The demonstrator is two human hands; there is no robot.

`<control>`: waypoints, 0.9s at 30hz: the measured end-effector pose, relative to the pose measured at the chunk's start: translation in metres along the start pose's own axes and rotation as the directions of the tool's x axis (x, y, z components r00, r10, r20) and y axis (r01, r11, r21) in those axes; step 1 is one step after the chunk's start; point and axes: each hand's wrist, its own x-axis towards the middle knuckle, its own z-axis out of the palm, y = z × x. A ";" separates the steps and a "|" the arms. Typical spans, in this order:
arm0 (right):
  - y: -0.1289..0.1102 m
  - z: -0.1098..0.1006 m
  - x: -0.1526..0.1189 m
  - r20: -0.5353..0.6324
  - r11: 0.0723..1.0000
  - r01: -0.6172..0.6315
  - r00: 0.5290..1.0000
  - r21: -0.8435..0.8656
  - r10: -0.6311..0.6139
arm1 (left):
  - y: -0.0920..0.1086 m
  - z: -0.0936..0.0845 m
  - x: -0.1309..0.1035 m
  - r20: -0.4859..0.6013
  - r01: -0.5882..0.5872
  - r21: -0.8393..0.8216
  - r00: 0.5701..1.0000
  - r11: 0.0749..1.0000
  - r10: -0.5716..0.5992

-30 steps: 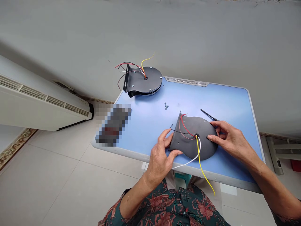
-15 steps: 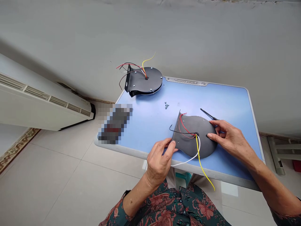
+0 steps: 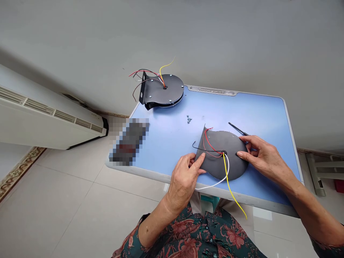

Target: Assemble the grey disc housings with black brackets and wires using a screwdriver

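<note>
A dark grey round metal housing [image 3: 235,157] with a bent mounting flange lies near the front edge of the blue table [image 3: 166,143]. Red, black, white and yellow wires [image 3: 228,179] come out of a hole at its middle. My left hand [image 3: 188,172] grips the flange end, thumb on top and other fingers partly hidden beside and below it. The round right edge is held between the thumb and fingers of my right hand [image 3: 259,154]. Just beyond that hand lies a thin black rod-like tool [image 3: 238,128], its near end hidden by the hand.
A second wired housing [image 3: 168,89], with screws in its plate, sits at the far left corner. Several small screws [image 3: 189,119] lie mid-table. A blurred-out dark object [image 3: 129,143] rests at the left edge. A white vented appliance [image 3: 53,111] stands on the floor leftward.
My left thumb has moved up and further onto the housing's plate by the flange. My right hand stays on the round edge. The view has shifted slightly.
</note>
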 end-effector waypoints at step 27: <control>0.000 0.001 0.000 -0.015 1.000 0.000 1.000 -0.014 -0.001 | 0.006 -0.007 -0.006 -0.025 -0.462 0.166 0.881 0.871 0.472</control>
